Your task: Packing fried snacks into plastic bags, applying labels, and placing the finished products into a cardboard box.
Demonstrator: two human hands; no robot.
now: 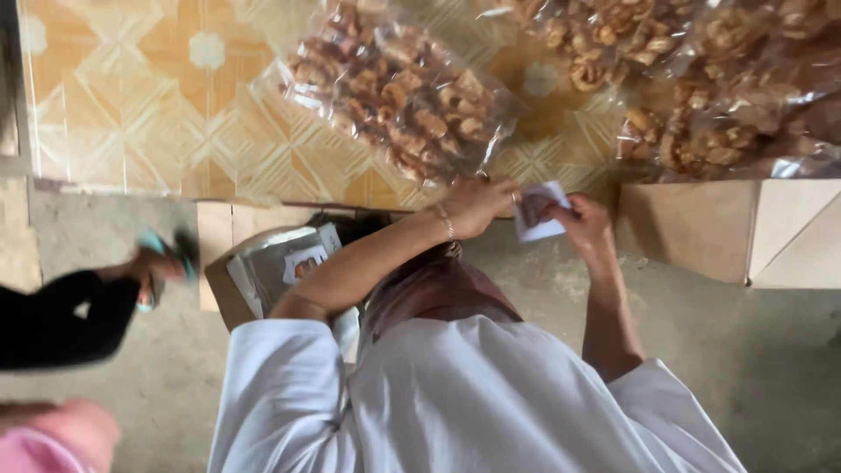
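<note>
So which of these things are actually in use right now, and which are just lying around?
In use: clear snack bag at the left hand; white label pinched in the right hand.
Lying about: other snack bags; cardboard box; open box of packets.

A yellow patterned mat (131,105) covers the ground beyond the fingers; grey concrete floor (745,350) lies on their near side. Cardboard boxes (727,228) sit just beside them. Soft, even light, probably daylight
</note>
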